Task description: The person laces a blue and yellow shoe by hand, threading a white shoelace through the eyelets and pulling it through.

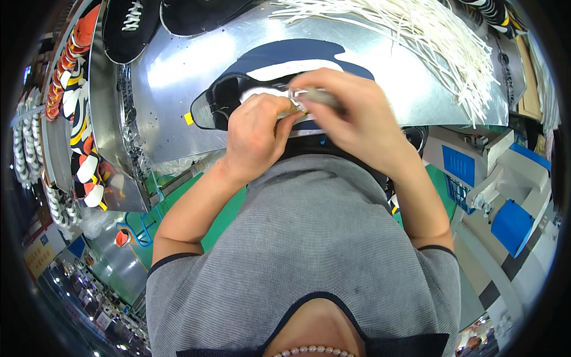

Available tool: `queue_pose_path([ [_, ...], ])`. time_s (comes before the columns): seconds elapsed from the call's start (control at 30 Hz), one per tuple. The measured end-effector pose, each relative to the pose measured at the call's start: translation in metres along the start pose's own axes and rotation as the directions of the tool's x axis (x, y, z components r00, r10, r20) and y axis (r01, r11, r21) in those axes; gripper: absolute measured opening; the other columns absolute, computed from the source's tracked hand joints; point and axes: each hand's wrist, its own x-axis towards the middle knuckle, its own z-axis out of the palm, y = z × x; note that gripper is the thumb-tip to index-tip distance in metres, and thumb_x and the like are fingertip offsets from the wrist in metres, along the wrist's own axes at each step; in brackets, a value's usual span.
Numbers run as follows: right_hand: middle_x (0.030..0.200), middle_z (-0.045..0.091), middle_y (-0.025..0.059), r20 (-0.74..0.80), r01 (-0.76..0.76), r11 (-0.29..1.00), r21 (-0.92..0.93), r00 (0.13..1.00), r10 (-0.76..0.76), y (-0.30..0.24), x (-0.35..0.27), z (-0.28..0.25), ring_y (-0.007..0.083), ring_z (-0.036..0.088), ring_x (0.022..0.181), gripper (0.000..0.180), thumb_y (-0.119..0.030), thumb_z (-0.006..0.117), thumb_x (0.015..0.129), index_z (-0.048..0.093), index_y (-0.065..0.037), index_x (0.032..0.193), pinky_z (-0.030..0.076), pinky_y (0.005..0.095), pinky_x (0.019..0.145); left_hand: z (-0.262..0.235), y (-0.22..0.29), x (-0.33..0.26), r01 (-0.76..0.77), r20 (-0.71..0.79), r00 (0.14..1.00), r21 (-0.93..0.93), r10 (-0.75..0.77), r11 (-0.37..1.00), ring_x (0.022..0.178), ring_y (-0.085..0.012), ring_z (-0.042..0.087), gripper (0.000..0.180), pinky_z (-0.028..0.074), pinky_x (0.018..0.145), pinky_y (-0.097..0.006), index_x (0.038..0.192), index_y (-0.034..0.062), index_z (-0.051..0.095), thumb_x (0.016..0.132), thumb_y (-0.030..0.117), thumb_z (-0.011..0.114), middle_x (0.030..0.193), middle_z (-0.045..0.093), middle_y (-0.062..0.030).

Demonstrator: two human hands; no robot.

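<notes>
Centrally, a navy and white shoe upper (279, 65) lies on the metal bench (178, 77), close against the person's body. Left hand (256, 134): fingers curled shut, pinching the upper's near edge. Right hand (351, 116): fingers closed around a small blurred tool (318, 95) held at the same edge, the two hands touching. White laces (416, 35) fan across the bench's far right; black shoes (128, 27) rest at upper left.
</notes>
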Motion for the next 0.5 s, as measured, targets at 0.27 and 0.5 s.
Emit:
queue_pose_path([
  [0.27,0.070,0.066,0.0131,0.175,0.070,0.958,-0.277,0.984,-0.021,0.012,0.007,0.003,0.0336,0.066,0.068,0.011,-0.014,0.065,0.086,0.066,-0.007,0.094,0.050,0.0432,0.060,-0.004,-0.004,-0.004,-0.115,0.009,0.993,-0.038,0.116,0.993,0.064,-0.0273,0.057,0.031,0.043,0.058,-0.037,0.096,0.0056,0.054,0.075,-0.004,0.076,0.073,0.058,-0.0083],
  [0.5,0.090,0.069,0.0091,-0.046,0.023,0.992,-0.121,0.999,-0.028,0.004,-0.006,0.003,0.0300,0.068,0.073,0.022,-0.007,0.069,0.084,0.067,-0.008,0.105,0.053,0.0379,0.064,-0.003,-0.008,-0.004,-0.151,0.017,0.988,-0.040,0.152,0.988,0.063,-0.0259,0.057,0.032,0.043,0.058,-0.036,0.098,0.0053,0.053,0.076,-0.001,0.076,0.074,0.057,-0.0079],
])
